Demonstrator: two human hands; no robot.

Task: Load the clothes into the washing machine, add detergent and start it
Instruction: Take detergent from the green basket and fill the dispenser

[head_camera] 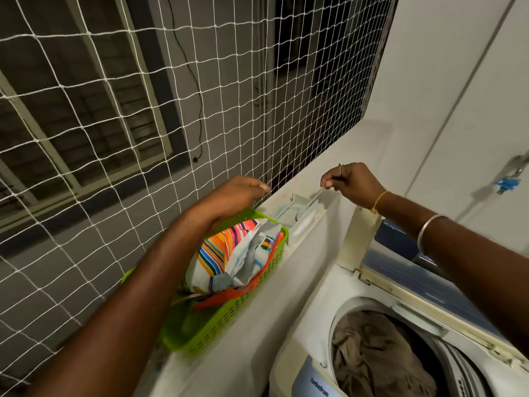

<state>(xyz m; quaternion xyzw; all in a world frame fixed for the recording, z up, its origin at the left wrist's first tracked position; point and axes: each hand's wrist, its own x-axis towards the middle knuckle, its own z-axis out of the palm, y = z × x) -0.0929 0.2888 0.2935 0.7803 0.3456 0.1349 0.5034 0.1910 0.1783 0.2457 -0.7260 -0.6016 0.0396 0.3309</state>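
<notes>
A top-loading washing machine (312,299) stands open at the lower right, with brownish clothes (372,356) filling its drum. On the white ledge (323,150) behind it sits a green slotted basket (220,319) holding a crumpled, colour-striped detergent pack (226,253). My left hand (237,191) reaches over the basket, fingers curled down at its far rim. My right hand (352,181) pinches a thin white handle (317,194) whose lower end dips into a pale open box (300,210) lying on the ledge just beyond the basket.
A white rope net (143,110) closes off the opening above the ledge, close behind both hands. The machine's raised blue lid (400,247) leans under my right forearm. A white cupboard door with a latch and blue clip (506,183) is on the right.
</notes>
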